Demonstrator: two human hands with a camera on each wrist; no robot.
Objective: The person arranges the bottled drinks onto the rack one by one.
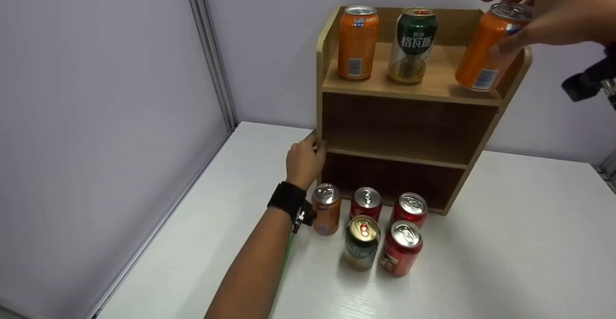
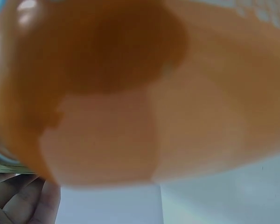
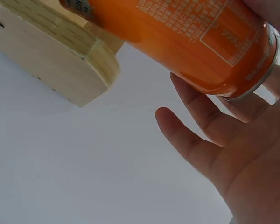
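Where pale lilac wall panels (image 1: 96, 93) meet at a silver metal corner post (image 1: 211, 49), I find a smooth white table (image 1: 192, 242) bearing a three-tier light-brown wooden shelf (image 1: 404, 124). Five upright cans crowd before its lowest compartment, partly screening the opening: an orange metal can with a silver lid (image 1: 327, 218), a dark-green can with a gold lid (image 1: 360, 251), and three red cans (image 1: 402, 256). The top tier carries a second orange can (image 1: 356, 44) at left and a green-and-white can (image 1: 411, 47) near centre. Over that tier's right end, the person's right grip (image 1: 568, 13) is partly closed, thumb and fingers holding the upper part of a tilted orange drink can (image 1: 481, 52); whether its base touches the board, I cannot tell. The left grip (image 1: 304, 162) clasps the shelf's left side panel. A black wrist strap (image 1: 287, 196) sits near the tabletop orange can.
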